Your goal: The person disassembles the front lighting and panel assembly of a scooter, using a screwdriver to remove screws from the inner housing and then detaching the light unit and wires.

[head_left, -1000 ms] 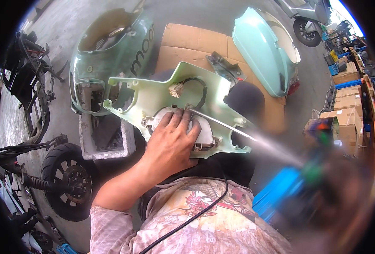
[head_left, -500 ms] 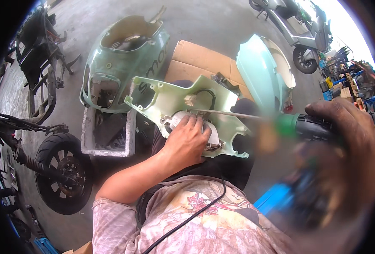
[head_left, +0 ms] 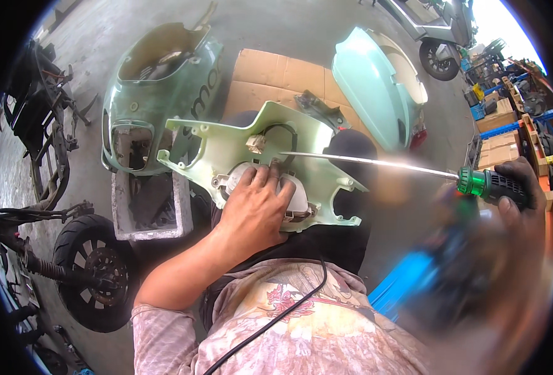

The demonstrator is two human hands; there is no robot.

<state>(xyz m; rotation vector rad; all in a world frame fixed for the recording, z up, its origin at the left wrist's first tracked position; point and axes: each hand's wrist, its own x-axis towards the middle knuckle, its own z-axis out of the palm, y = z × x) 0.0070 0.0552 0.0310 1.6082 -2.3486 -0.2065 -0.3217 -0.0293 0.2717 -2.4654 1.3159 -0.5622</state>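
A pale green scooter body panel [head_left: 192, 139], inner side up, rests across my lap. Set in it is a white rounded housing [head_left: 298, 201], which looks like a lamp unit. My left hand [head_left: 256, 199] grips this housing from above, fingers curled over its far edge. A long screwdriver [head_left: 376, 162] with a green and black handle is in my right hand [head_left: 521, 182], off to the right. Its shaft crosses the panel, with the tip just beyond my left fingers; whether it touches anything I cannot tell. A white connector [head_left: 256, 144] on a black cable lies inside the panel.
A large green scooter shell [head_left: 164, 94] stands on a grey-white foam box [head_left: 184, 215] at the left. Beyond my knees lies cardboard [head_left: 276, 72], with another green panel [head_left: 370, 87] beside it. A wheel [head_left: 94, 272] and frame flank me left; cluttered shelves [head_left: 508, 119] stand right.
My right hand and the screwdriver have drawn back to the right, so more of the shaft shows. The tip sits farther right over the panel. My left hand stays on the housing.
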